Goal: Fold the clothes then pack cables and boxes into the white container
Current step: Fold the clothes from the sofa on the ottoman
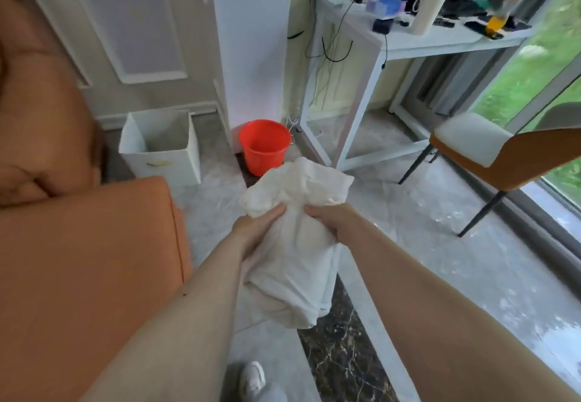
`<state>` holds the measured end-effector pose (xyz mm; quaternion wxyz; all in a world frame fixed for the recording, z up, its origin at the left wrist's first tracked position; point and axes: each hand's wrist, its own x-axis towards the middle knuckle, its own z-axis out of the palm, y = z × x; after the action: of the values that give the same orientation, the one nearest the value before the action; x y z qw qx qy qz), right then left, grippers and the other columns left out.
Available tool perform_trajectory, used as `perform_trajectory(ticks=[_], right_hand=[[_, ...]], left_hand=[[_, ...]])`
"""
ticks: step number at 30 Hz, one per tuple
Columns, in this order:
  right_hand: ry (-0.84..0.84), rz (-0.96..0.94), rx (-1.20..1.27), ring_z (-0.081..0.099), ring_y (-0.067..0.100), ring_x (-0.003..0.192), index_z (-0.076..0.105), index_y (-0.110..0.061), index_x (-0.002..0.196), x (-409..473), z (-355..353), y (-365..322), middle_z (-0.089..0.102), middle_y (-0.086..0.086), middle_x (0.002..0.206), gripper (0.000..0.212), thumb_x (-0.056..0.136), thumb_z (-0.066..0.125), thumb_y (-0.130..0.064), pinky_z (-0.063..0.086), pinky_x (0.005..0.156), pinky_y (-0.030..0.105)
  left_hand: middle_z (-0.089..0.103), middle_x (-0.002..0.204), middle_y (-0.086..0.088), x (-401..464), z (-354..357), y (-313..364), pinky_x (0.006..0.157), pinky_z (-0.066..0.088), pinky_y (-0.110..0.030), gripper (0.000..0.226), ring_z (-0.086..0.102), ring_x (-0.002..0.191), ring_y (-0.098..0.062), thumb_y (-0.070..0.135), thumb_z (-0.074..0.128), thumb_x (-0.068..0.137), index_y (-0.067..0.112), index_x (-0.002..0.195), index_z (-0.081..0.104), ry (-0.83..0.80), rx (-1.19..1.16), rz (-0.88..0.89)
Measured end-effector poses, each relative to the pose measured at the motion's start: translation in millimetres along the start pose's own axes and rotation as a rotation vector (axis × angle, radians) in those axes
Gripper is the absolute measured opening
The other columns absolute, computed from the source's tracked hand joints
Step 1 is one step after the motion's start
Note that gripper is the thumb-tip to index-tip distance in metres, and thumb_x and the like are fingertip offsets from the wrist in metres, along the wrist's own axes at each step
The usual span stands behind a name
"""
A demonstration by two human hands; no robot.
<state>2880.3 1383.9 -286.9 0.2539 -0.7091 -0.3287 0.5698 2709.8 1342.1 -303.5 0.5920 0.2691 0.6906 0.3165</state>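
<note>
A crumpled white garment (295,244) hangs in the air in front of me, above the floor. My left hand (254,225) grips its upper left part, fingers curled into the cloth. My right hand (330,217) grips the upper right part, close beside the left. The cloth bunches above both hands and drapes below them. The white container (176,158), an open square bin, stands on the floor by the wall at the left, with nothing visible inside. Cables (336,40) hang from the white desk (440,41) at the back.
An orange sofa (78,260) fills the left side. A red bucket (263,150) stands right of the container. The desk carries a tall tumbler (430,2), a bottle and small items. An orange-backed chair (490,153) stands at the right by the window.
</note>
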Motion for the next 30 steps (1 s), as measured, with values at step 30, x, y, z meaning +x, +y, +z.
perform_trajectory(ticks=[30], right_hand=[[-0.4,-0.067,-0.254,0.059,0.029,0.114,0.051,-0.003,0.128,381.9,402.8,-363.6,0.059,0.013,0.126,0.068,0.071,0.082,-0.022,0.049,0.099,0.043]], left_hand=[[0.037,0.149,-0.01,415.7,-299.6,258.8,0.112,0.031,-0.036,0.116,0.04,0.134,-0.028,0.082,0.06,0.057,0.012,0.146,0.031,0.457,-0.181,-0.1]])
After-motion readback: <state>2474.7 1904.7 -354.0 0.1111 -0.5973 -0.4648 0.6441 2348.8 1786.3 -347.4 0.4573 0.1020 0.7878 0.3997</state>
